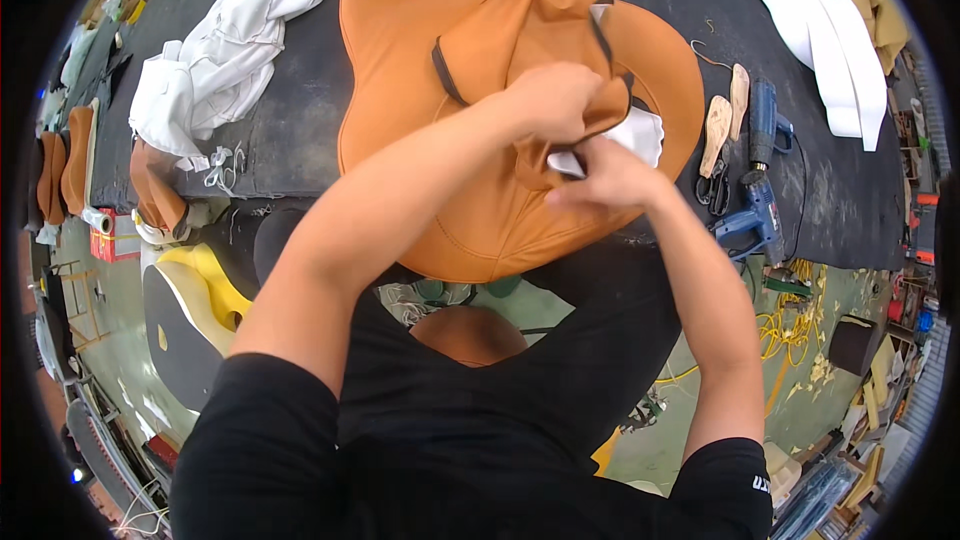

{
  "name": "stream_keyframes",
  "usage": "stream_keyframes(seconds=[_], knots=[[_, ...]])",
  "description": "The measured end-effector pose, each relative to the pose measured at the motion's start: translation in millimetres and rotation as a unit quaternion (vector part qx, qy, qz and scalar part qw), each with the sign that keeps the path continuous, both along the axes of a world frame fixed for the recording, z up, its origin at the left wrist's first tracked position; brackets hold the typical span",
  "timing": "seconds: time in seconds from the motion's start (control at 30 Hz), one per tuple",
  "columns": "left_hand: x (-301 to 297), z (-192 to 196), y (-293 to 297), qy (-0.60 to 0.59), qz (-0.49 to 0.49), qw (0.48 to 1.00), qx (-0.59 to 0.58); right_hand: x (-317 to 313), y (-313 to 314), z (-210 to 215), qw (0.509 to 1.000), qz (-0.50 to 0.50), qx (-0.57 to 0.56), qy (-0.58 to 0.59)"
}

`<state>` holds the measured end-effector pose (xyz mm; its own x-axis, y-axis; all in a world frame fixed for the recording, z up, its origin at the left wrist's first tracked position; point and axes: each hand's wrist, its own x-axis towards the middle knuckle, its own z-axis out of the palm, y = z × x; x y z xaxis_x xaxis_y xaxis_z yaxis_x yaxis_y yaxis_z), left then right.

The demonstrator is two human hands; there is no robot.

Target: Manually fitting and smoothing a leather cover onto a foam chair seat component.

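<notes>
A tan-orange leather cover [490, 45], bunched up with black-edged openings, lies over a large orange upholstered seat shell [400, 0] on the table in front of me. My left hand [562, 100] is closed on the cover's gathered leather, knuckles up. Just below and to the right, my right hand [615, 178] has its fingers curled at the cover's folded edge, next to a small white patch. Part of its grip is hidden in the folds. A piece of white lining [640, 135] shows beyond that hand, on the shell.
The shell rests on a black-topped table [290, 130]. White covers [230, 35] lie crumpled at the far left. On the right are two wooden tools [716, 135], black scissors [713, 188], and blue heat guns [752, 225] with a cord. White strips [835, 50] lie at the far right.
</notes>
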<state>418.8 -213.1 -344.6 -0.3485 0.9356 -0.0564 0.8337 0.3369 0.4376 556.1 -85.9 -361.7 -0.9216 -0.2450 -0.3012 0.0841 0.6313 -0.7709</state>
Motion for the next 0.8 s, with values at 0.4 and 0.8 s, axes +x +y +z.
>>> stream_keyframes(seconds=[0.4, 0.8], knots=[[50.9, -57.2, -240.7, -0.282, 0.475, 0.772, 0.314, -32.1, -36.8, -74.9, 0.994, -0.021, 0.099, 0.031], [-89.1, -59.2, -235.2, -0.152, 0.404, 0.859, 0.275, -76.0, -75.3, -75.7, 0.972, -0.111, -0.007, -0.205]])
